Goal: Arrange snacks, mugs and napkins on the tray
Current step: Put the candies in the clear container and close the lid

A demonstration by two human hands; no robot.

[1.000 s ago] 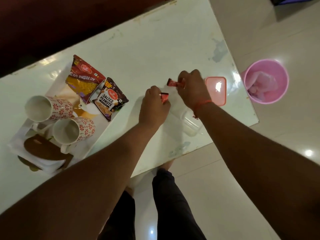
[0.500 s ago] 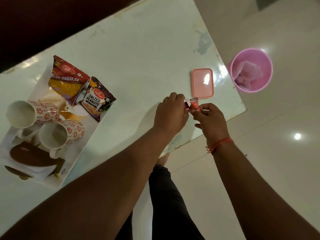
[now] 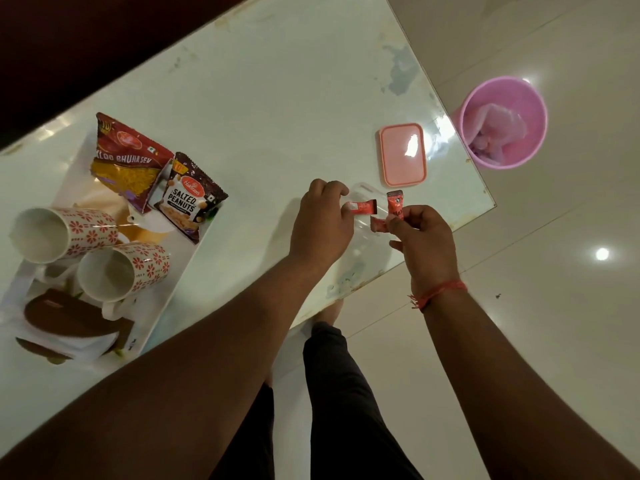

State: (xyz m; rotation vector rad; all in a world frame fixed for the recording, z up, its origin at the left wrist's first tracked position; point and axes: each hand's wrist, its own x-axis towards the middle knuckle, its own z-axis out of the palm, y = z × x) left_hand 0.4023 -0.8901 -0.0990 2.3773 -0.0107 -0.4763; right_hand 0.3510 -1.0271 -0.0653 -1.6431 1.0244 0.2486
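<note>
Candy sachets, small, red: one lies level, pinched at its end by the fingertips of the left hand (image 3: 320,223), sachet (image 3: 362,206) pointing toward the other hand; an upright sachet (image 3: 394,204) and a lower sachet (image 3: 379,224) are pinched together in the right hand (image 3: 420,242), just beside the first, not touching it. Both hands closed narrowly on their sachets, held above a clear plastic container (image 3: 360,237) on the white table (image 3: 277,98). Pink lid (image 3: 402,154): flat on the table just beyond the two grips. Pink bin (image 3: 504,121): on the floor, further out past the right hand, off the table corner. White tray (image 3: 173,271): well apart to the far side of the left hand, bearing an Aloo Bhujia Sev packet (image 3: 130,157), a Salted Peanuts packet (image 3: 190,195) overlapping its edge, two floral mugs (image 3: 62,233) (image 3: 121,270) lying on their sides side by side, and folded brown-and-white napkins (image 3: 65,323) nearest the person. Red thread (image 3: 438,292) on the right wrist
</note>
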